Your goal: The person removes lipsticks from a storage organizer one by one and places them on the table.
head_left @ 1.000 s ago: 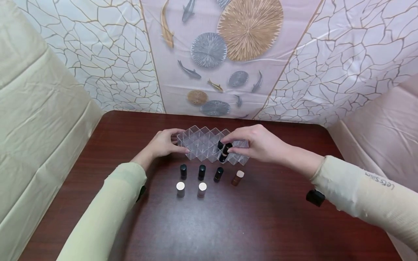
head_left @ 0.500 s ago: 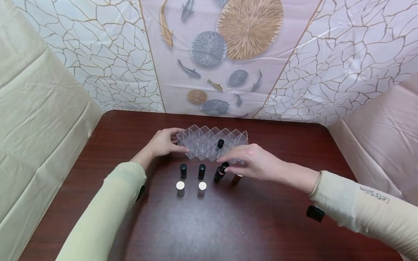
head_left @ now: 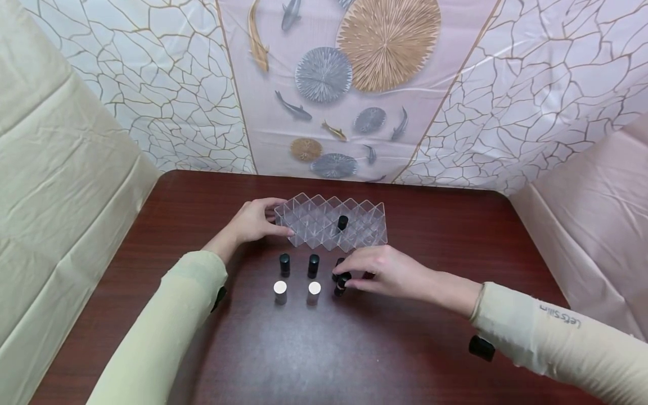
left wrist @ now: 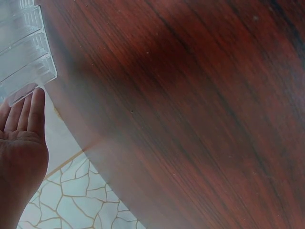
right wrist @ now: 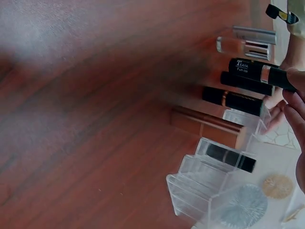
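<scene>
My right hand pinches a black lipstick tube with a rose-gold band by its cap end, just above the table in front of the row. My left hand grips the left end of a clear diamond-celled lipstick organizer, thumb in front and fingers behind. One black lipstick stands in an organizer cell. Two black lipsticks, a left one and a middle one, stand before it. Another black lipstick and a brown lipstick are partly covered by my right hand in the head view.
Two tubes with pale, shiny tops, one left and one right, stand nearest me. Everything sits on a dark red-brown wooden table. A patterned cloth backdrop hangs behind its far edge.
My right hand has carried the black lipstick from above the organizer's front right toward me, past the standing row, and lower. My left hand and the organizer hold their place.
</scene>
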`<state>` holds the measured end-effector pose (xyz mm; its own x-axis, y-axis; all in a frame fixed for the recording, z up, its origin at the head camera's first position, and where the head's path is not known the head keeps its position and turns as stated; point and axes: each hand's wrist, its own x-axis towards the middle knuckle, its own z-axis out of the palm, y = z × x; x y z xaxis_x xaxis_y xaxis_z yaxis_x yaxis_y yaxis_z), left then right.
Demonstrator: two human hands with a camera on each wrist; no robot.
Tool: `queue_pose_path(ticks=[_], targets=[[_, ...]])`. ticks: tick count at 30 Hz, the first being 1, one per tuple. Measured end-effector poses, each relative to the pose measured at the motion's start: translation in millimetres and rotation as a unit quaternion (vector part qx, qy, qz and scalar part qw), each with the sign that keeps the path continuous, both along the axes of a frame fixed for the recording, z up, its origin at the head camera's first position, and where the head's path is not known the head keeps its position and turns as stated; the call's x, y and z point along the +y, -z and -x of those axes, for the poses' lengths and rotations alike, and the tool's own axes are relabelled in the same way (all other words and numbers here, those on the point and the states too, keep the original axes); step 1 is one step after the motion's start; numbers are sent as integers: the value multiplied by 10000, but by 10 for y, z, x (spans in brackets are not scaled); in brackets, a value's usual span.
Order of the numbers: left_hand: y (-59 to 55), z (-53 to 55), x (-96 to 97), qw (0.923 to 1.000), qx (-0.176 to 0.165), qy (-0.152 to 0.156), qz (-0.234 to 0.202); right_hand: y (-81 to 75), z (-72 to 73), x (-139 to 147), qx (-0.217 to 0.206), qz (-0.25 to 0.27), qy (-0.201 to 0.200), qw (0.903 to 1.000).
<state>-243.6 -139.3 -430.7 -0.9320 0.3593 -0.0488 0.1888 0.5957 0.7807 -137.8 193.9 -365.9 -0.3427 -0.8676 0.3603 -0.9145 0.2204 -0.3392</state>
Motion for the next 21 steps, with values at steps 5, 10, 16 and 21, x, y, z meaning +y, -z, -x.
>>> queue_pose_path(ticks=[5, 10, 16, 21], targets=[[10, 4, -3, 10000, 7, -4, -11, 122, -32, -15, -57, -59, 11, 10000], [24, 9, -4, 10000, 8, 14, -38, 228, -53, -12, 32, -117, -9, 9999], [22, 7, -4, 10000, 42, 31, -74, 305, -67, -6, 21, -101, 31, 9999], [17, 0, -2, 10000, 26, 16, -43, 344, -71, -10, 4, -106, 15, 9999]])
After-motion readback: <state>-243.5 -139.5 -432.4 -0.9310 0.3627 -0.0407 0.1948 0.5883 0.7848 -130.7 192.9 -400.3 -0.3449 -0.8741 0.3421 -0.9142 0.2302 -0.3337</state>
